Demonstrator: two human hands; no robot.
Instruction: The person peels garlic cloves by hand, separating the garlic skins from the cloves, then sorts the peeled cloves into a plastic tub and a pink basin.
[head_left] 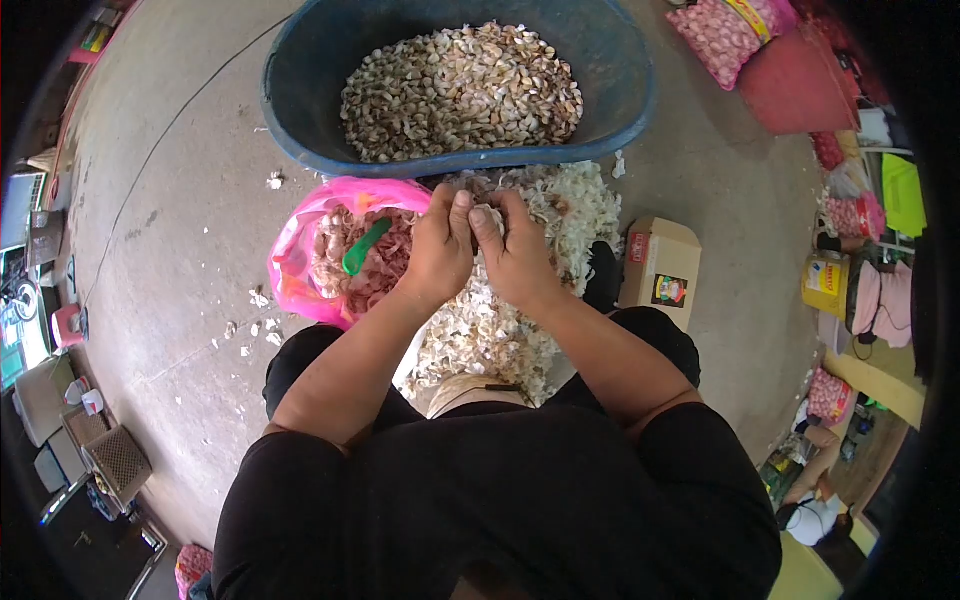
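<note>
Pink bag (pixel 295 250), one; left hand (pixel 440 252) and right hand (pixel 517 258) pinch one clove (pixel 488 213).

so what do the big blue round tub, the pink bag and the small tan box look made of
The big blue round tub looks like moulded plastic, matte and scuffed, with a thick rolled rim. The pink bag seems to be thin glossy plastic film, crumpled and partly see-through. The small tan box is probably cardboard, matte brown with printed labels.
</note>
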